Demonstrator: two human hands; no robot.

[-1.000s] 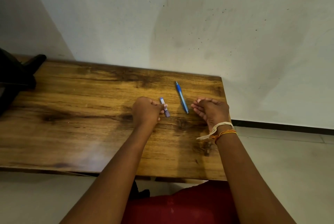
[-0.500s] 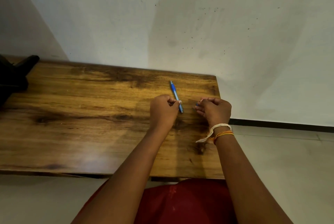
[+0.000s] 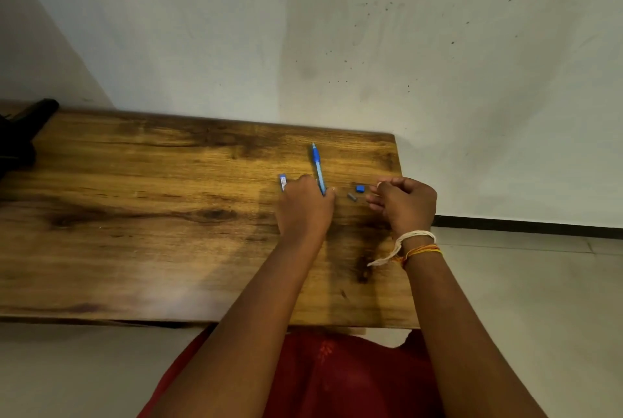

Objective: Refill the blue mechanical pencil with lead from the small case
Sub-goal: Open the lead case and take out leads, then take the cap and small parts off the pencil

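Note:
The blue mechanical pencil lies on the wooden table with its tip pointing away from me. My left hand is closed over its near end. The small lead case lies flat on the table just left of that hand. Between my hands lie a small blue cap and a small grey piece. My right hand hovers at the table's right edge, thumb and forefinger pinched on what looks like a thin lead pointing towards the cap.
A black object sits at the table's far left end. A white wall stands right behind the table. The table's right edge runs just beyond my right hand, with tiled floor below it.
My left hand has laid the lead case on the table and moved right onto the pencil's near end. The blue cap and grey piece now show on the table. My right hand stays pinched.

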